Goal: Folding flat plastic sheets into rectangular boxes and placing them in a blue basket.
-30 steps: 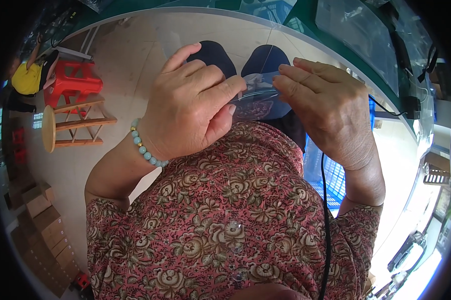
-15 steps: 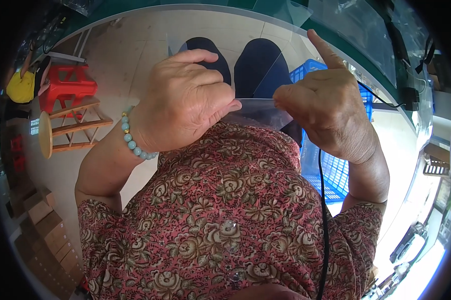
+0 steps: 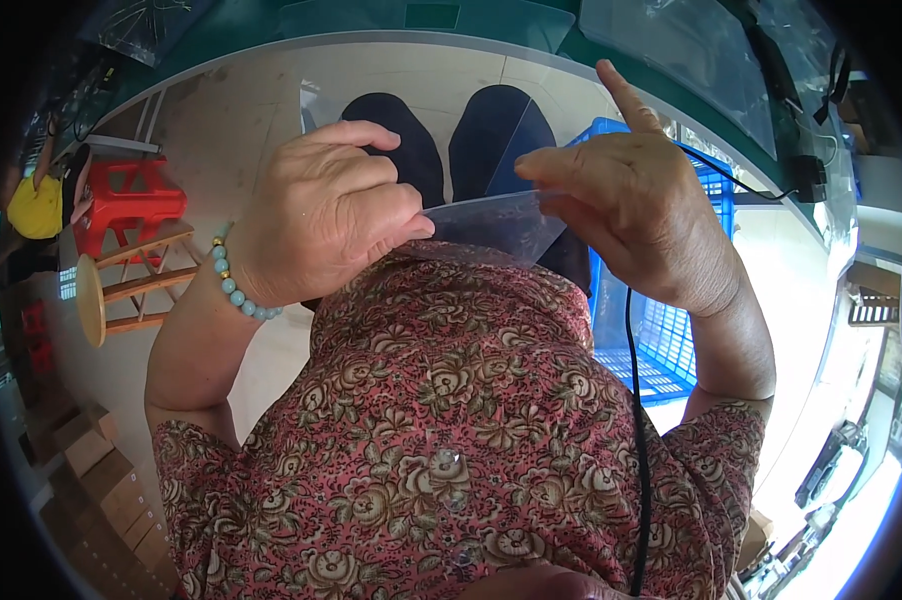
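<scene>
A clear plastic sheet stretches between my two hands in front of my belly, its upper edge straight and slanting up to the right. My left hand pinches it between thumb and curled fingers; a beaded bracelet circles that wrist. At the sheet's other end is my right hand. Its index finger points up and away, the thumb tip stands off, and the lower fingers curl at the sheet. The exact grip there is partly hidden. Faint transparent edges also show over my dark-trousered knees.
Ahead runs a green-topped table with clear sheets on it. A blue plastic crate stands by my right side. To the left are a red stool, a wooden stool, a person in yellow and cardboard boxes.
Both hands have shifted slightly left, the left one more, so the stretch of sheet between them is longer and now slants. The right thumb has lifted away from the sheet's edge.
</scene>
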A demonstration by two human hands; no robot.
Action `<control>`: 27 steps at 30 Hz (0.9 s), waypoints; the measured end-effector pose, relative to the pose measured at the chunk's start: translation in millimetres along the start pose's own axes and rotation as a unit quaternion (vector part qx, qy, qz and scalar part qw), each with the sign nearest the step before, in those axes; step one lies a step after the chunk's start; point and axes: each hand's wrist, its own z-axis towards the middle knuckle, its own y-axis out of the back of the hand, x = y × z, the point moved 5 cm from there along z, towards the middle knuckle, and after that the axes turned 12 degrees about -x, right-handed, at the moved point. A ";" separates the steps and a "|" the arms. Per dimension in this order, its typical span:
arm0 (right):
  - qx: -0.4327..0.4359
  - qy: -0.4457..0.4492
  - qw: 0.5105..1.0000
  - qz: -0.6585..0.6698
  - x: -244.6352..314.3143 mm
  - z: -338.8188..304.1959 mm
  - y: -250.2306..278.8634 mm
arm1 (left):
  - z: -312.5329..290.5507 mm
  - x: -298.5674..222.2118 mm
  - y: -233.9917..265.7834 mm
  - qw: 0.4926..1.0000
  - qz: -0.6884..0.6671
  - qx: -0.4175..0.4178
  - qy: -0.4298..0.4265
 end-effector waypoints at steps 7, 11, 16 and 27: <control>0.032 0.049 0.997 0.059 5.7 1.6 -2.3 | 0.0 6.3 1.1 1.000 0.016 0.017 0.002; 0.041 0.048 0.998 -0.009 7.3 -3.6 -8.9 | 10.6 1.8 -2.2 0.990 0.126 0.043 0.049; -0.031 -0.009 0.996 -0.083 14.3 -0.2 -11.7 | 24.8 -31.8 -37.5 0.986 0.085 -0.046 0.134; 0.066 0.061 0.982 0.166 -3.7 32.9 31.0 | 16.4 6.6 -9.9 0.988 -0.157 -0.006 0.006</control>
